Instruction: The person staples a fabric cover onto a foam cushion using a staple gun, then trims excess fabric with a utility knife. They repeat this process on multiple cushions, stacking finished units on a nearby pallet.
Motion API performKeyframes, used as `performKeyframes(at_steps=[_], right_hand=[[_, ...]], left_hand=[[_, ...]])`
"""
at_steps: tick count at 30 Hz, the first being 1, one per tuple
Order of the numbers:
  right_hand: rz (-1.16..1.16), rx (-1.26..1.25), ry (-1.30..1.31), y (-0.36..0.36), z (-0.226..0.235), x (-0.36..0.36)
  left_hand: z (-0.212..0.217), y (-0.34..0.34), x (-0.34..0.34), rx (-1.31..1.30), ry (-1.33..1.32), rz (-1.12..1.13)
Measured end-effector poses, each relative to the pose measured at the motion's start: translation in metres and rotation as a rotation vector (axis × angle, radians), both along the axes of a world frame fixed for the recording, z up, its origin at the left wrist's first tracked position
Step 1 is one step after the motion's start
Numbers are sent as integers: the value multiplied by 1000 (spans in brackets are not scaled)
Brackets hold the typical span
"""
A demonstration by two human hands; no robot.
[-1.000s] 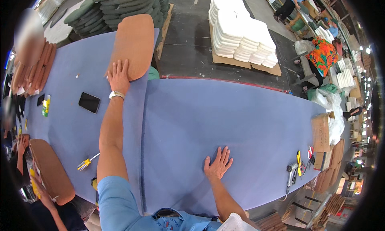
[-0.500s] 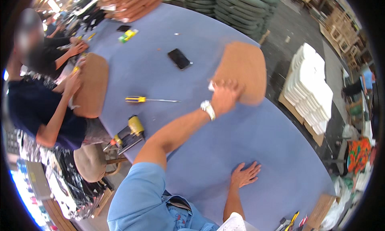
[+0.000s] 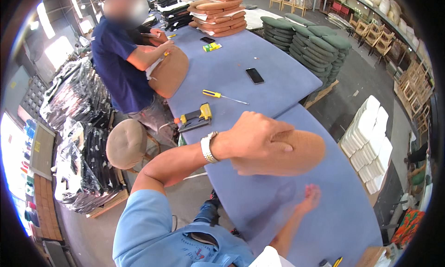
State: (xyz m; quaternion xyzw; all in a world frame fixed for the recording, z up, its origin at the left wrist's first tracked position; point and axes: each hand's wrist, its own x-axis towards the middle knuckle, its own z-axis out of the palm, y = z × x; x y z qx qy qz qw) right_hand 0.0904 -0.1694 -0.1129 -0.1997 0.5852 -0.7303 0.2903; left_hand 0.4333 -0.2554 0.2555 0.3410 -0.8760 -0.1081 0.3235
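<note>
My left hand [image 3: 252, 139] is closed around the near edge of a tan seat cushion [image 3: 296, 152], lifting it clear of the blue table [image 3: 273, 206]. My fingers wrap over its rim, the thumb hidden underneath. My right hand [image 3: 309, 196] lies flat and open on the tabletop just below the cushion, holding nothing. I grip the cushion only at one end, so I judge the far end could sag or swing and twist out of my fingers. If I carry it leftward, it could sweep against the yellow staple gun [image 3: 195, 118] near the table edge and knock it to the floor, or catch the yellow-handled screwdriver [image 3: 224, 96] beyond. A person in a dark blue shirt [image 3: 117, 65] works close by on another cushion [image 3: 169, 72]; a wide swing could bump them.
</note>
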Motion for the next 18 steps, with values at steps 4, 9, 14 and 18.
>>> performKeyframes(at_steps=[4, 9, 14, 18], right_hand=[[-82, -483, 241, 107, 208, -57], [-7, -1051, 813, 226, 360, -59], [176, -1204, 997, 263, 408, -23], [192, -1125, 1027, 271, 415, 2]], left_hand=[[4, 52, -13, 50, -83, 24], [-5, 104, -82, 82, -88, 55], [-5, 159, -150, 2, -84, -35], [-11, 182, -191, -79, -66, -211]])
